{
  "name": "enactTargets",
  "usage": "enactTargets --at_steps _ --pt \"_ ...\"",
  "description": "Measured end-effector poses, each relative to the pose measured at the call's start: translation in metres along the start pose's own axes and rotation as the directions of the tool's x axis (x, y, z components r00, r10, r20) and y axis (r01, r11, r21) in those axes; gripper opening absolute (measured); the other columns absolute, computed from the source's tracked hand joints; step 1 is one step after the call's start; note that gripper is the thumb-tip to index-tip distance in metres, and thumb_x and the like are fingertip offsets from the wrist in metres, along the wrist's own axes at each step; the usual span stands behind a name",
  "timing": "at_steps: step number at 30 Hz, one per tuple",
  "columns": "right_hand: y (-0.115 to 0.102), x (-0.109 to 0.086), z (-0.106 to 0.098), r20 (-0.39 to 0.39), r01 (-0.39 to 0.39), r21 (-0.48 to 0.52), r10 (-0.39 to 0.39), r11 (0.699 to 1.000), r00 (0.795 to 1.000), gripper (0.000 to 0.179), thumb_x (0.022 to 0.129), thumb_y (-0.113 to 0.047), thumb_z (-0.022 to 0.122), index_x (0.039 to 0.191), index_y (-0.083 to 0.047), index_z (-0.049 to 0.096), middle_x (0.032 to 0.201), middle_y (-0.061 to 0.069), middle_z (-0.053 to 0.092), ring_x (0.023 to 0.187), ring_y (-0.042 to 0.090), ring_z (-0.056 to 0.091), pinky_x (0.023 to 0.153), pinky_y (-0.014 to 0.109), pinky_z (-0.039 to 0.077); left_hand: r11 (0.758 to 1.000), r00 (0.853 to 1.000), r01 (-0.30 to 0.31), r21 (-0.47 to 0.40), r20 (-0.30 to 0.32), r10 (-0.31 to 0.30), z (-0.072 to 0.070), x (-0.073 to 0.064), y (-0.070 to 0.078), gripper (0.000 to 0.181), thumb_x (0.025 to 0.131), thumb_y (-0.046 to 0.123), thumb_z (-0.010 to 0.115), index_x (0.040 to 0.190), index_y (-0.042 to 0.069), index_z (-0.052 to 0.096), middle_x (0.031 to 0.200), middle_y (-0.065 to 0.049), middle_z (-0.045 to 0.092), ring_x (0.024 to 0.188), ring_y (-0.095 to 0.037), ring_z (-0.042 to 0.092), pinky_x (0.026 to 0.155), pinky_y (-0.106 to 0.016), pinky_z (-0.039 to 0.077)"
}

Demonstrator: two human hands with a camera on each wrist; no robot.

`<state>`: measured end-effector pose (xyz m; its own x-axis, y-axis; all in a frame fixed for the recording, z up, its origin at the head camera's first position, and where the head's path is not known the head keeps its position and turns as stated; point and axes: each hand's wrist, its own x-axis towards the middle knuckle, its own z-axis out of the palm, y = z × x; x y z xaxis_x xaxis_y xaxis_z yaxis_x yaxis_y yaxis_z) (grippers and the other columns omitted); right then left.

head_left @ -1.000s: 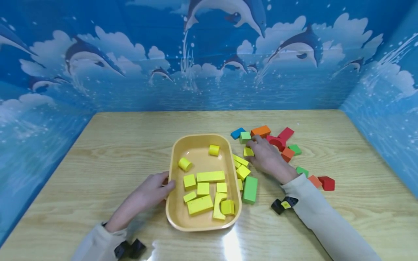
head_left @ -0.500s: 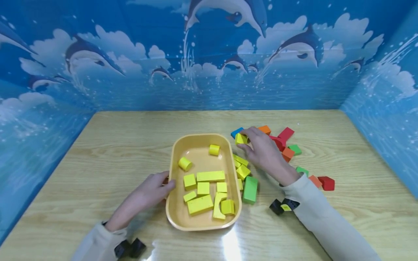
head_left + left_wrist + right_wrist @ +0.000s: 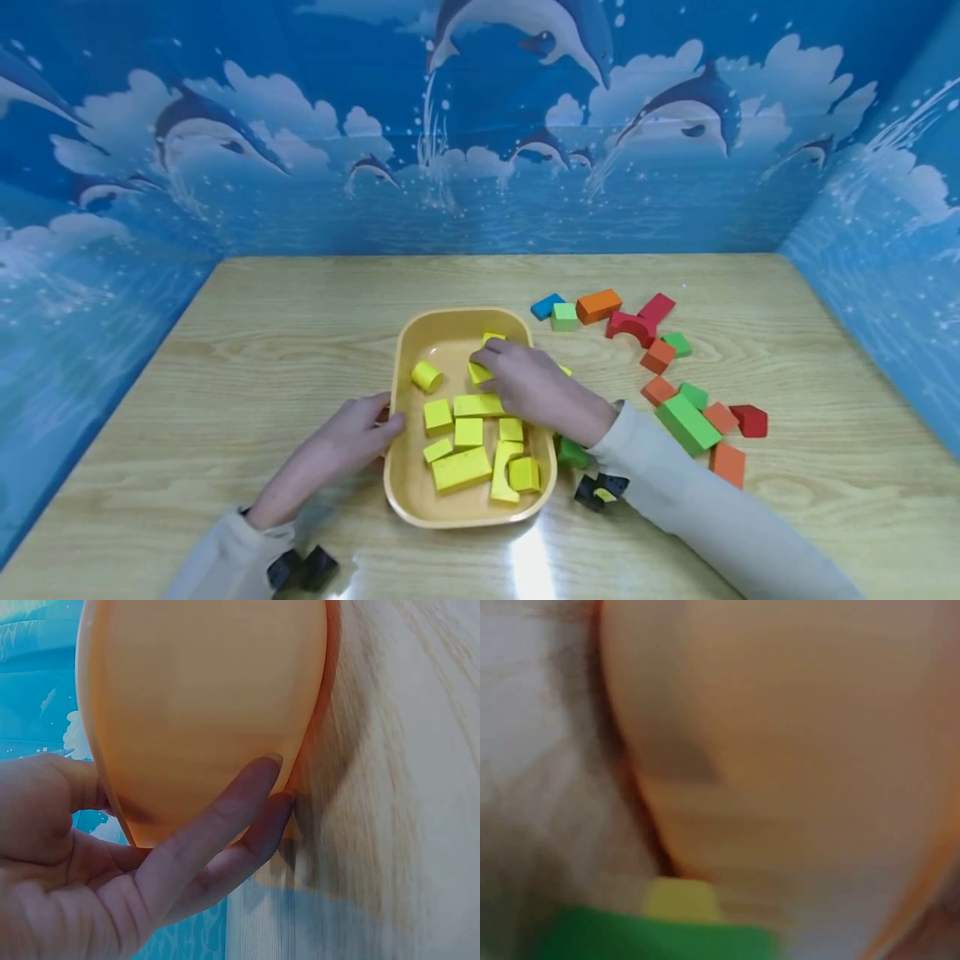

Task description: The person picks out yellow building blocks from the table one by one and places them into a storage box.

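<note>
A yellow-orange plastic tray (image 3: 397, 500) holds several yellow wooden blocks, among them a cylinder (image 3: 427, 377), a long bar (image 3: 477, 406) and a notched piece (image 3: 501, 482). My left hand (image 3: 347, 446) grips the tray's left rim, thumb over the edge; in the left wrist view its fingers (image 3: 202, 840) lie along the tray's outer wall (image 3: 202, 705). Inside the far half of the tray, my right hand (image 3: 536, 390) pinches a yellow block (image 3: 477, 373), partly covered by the fingers. The blurred right wrist view shows the tray's outside wall (image 3: 795, 735).
Right of the tray lie loose blocks: an orange one (image 3: 598, 306), a red arch (image 3: 632, 327), a blue one (image 3: 547, 306) and a long green one (image 3: 687, 423). My right forearm hides yellow blocks beside the tray. A dolphin-print backdrop (image 3: 480, 200) encloses the table.
My right hand has picked a yellow block from the loose blocks and carried it left and nearer, over the tray. My left hand has stayed on the rim.
</note>
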<state>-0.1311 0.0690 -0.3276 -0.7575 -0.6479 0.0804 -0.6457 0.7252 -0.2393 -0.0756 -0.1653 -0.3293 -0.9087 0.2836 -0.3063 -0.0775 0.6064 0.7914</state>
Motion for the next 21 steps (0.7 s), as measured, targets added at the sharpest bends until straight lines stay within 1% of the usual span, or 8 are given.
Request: enactTargets --at_steps 6,11,14,15,17,18,19,21 --pt "-0.001 0.007 0.014 0.0 -0.007 -0.034 0.007 0.999 1.0 0.025 0.092 -0.011 0.064 0.116 -0.01 0.068 0.102 0.005 0.067 0.085 0.02 0.064 0.062 0.035 0.057 1.0 1.0 -0.004 0.011 0.007 0.004 -0.002 -0.001 -0.002 0.045 0.097 0.012 0.046 0.134 -0.012 0.045 0.104 -0.02 0.066 0.075 -0.019 0.064 0.062 -0.032 0.059" --pt "0.001 0.007 0.014 0.003 0.006 -0.032 -0.006 0.999 1.0 0.027 0.093 -0.006 0.059 0.115 -0.017 0.071 0.098 0.002 0.069 0.077 0.015 0.061 0.053 0.03 0.05 1.0 1.0 -0.012 0.022 0.005 0.012 -0.003 -0.001 0.0 0.046 0.096 0.012 0.045 0.135 -0.012 0.044 0.105 -0.021 0.065 0.075 -0.019 0.065 0.062 -0.032 0.059" --pt "0.002 0.007 0.014 -0.013 0.022 -0.013 -0.022 1.0 1.0 0.028 0.093 -0.004 0.056 0.114 -0.016 0.071 0.1 0.002 0.069 0.082 0.016 0.063 0.056 0.03 0.053 0.999 1.0 -0.02 0.027 0.002 0.02 -0.003 -0.001 0.0 0.045 0.096 0.011 0.045 0.135 -0.013 0.044 0.106 -0.023 0.065 0.076 -0.02 0.065 0.063 -0.032 0.059" --pt "0.002 0.006 0.014 -0.033 0.029 0.001 -0.029 1.0 0.999 0.028 0.093 -0.003 0.056 0.114 -0.015 0.071 0.102 0.003 0.069 0.086 0.017 0.063 0.059 0.031 0.055 0.999 1.0 -0.019 0.026 0.003 0.019 -0.003 -0.001 0.0 0.045 0.096 0.011 0.045 0.135 -0.013 0.044 0.106 -0.023 0.065 0.076 -0.02 0.065 0.063 -0.032 0.059" --pt "0.006 0.004 0.012 -0.106 0.063 0.046 -0.058 0.997 0.993 0.028 0.092 0.001 0.056 0.112 -0.012 0.07 0.105 0.005 0.068 0.093 0.02 0.064 0.068 0.033 0.058 0.999 1.0 -0.02 0.027 0.003 0.02 -0.002 -0.001 0.0 0.045 0.096 0.011 0.045 0.134 -0.013 0.044 0.105 -0.023 0.065 0.075 -0.02 0.065 0.062 -0.032 0.059" --pt "0.008 0.003 0.011 -0.156 0.087 0.074 -0.075 0.993 0.985 0.029 0.091 0.004 0.055 0.111 -0.01 0.07 0.106 0.006 0.068 0.097 0.021 0.063 0.074 0.034 0.058 0.999 1.0 -0.02 0.026 0.004 0.02 -0.002 -0.001 0.0 0.045 0.096 0.011 0.046 0.134 -0.013 0.044 0.105 -0.023 0.065 0.075 -0.02 0.065 0.062 -0.032 0.059" --pt "0.011 0.0 0.008 -0.209 0.109 0.104 -0.086 0.989 0.974 0.03 0.089 0.007 0.053 0.109 -0.008 0.07 0.106 0.007 0.068 0.098 0.022 0.063 0.075 0.034 0.057 1.0 1.0 -0.02 0.025 0.006 0.02 -0.002 -0.001 0.0 0.045 0.096 0.011 0.046 0.134 -0.014 0.044 0.104 -0.022 0.065 0.074 -0.02 0.065 0.062 -0.032 0.059" --pt "0.018 -0.005 0.001 -0.311 0.149 0.141 -0.099 0.979 0.945 0.031 0.087 0.012 0.052 0.106 -0.005 0.07 0.105 0.008 0.067 0.098 0.023 0.061 0.08 0.034 0.056 0.999 1.0 -0.025 0.021 0.009 0.025 -0.003 -0.001 -0.001 0.045 0.096 0.011 0.046 0.134 -0.014 0.044 0.103 -0.022 0.066 0.073 -0.019 0.065 0.061 -0.032 0.059"
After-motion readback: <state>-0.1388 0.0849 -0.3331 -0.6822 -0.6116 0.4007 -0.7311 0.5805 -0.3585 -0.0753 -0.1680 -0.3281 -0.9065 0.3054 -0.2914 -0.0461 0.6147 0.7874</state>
